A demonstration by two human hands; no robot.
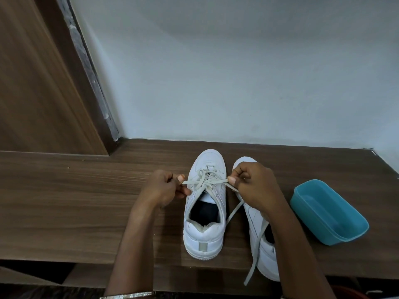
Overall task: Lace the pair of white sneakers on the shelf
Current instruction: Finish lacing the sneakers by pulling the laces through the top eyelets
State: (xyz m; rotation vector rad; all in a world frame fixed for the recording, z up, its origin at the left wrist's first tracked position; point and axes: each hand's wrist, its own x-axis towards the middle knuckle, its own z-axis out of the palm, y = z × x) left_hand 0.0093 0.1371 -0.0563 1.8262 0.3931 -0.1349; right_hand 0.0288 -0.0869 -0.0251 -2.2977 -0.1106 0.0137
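Observation:
Two white sneakers stand side by side on the wooden shelf (pixel 64 201), toes toward the wall. The left sneaker (pixel 205 229) has a pale lace (pixel 205 180) threaded through its front eyelets. My left hand (pixel 164 188) pinches one end of that lace at the shoe's left side. My right hand (pixel 252 184) pinches the other end at the shoe's right side, and the lace runs taut between them. The right sneaker (pixel 263 255) is mostly covered by my right hand and forearm. A loose lace tail (pixel 257 244) trails across it toward the shelf's front edge.
A teal plastic tub (pixel 328 212) sits on the shelf right of the sneakers. A pale wall rises behind the shelf. A wooden panel (pixel 38 83) stands at the back left. The shelf's front edge runs just below the sneakers' heels.

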